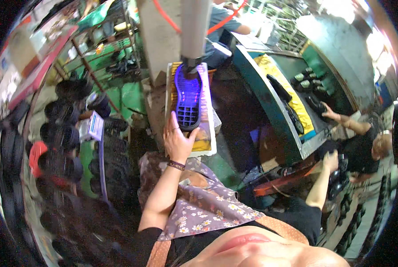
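No lettering, number or sign could be read with certainty. To the left of the shoe sole [188, 95], a white and blue card or box [91, 127] bore what looked like blue print, too small and blurred to make out. Well to the right of the sole, dark shoes [306, 82] showed pale patches, and whether these were labels could not be told.

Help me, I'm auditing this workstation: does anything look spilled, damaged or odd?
The board beneath the shoe sole looks messy: yellow and brownish streaks mark its pale surface, possibly residue. The sole looks violet, apparently from lighting. No clear damage shows.
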Tool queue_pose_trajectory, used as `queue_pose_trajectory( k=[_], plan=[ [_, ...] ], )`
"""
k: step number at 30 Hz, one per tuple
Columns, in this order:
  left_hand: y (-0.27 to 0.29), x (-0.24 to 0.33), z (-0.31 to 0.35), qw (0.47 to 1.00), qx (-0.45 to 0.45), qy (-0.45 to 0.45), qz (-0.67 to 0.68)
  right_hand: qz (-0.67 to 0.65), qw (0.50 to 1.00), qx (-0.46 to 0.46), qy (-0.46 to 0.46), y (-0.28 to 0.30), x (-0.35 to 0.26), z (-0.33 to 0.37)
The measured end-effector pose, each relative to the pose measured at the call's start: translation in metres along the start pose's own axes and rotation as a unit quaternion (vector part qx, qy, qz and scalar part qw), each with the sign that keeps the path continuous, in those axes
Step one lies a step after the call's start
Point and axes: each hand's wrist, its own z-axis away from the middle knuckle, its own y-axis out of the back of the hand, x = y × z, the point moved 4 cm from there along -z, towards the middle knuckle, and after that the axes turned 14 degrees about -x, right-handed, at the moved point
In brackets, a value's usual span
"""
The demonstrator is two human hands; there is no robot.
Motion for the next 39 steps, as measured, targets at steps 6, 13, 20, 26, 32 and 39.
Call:
queue_pose_trajectory(
  k=[6, 13, 20, 26, 32, 39],
  plan=[
    [-0.018, -0.023, -0.002, 0.993, 0.039, -0.04, 0.109, 0.045, 0.99, -0.114, -0.074, -0.036, 0.107, 0.044],
    [-0.019, -0.04, 0.013, 0.978, 0.067, -0.061, 0.19, 0.166, 0.984, -0.065, 0.022, -0.071, 0.098, 0.032],
    [-0.001, -0.014, 0.035, 0.977, 0.066, -0.119, 0.165, -0.082, 0.995, 0.028, 0.039, 0.069, -0.011, 0.049],
    [0.01, 0.09, 0.04, 0.904, -0.042, -0.334, 0.265, -0.471, 0.816, -0.18, 0.281, 0.167, -0.13, 0.145],
    [0.036, 0.111, 0.065, 0.931, -0.035, -0.347, 0.106, -0.618, 0.572, -0.338, 0.421, 0.235, -0.278, 0.263],
    [0.076, -0.004, 0.075, 0.682, -0.206, -0.015, 0.701, -0.537, 0.259, -0.571, 0.565, 0.205, -0.412, 0.36]
  ],
)
